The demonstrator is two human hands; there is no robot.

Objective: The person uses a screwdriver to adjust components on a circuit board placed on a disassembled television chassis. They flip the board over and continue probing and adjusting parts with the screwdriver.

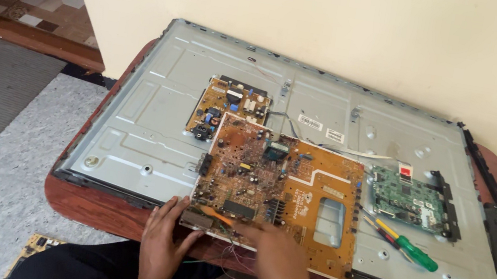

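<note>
Soft, even indoor light here, fairly bright, nothing harsh. The cream wall (349,22) glows warm with no hot spots. The grey metal panel (149,129) takes only a mild sheen, no real glare. Shadows are faint and short, a thin dark line under the orange circuit board (320,192). The right hand (274,245) smears with motion blur; the left hand (164,233) is sharper. The top-left corner falls dim. Fine board detail is slightly soft.

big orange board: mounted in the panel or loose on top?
Loose on top. The orange board lies askew on the metal panel, overlapping a smaller board, its near edge past the panel's rim, with both hands on it.
</note>
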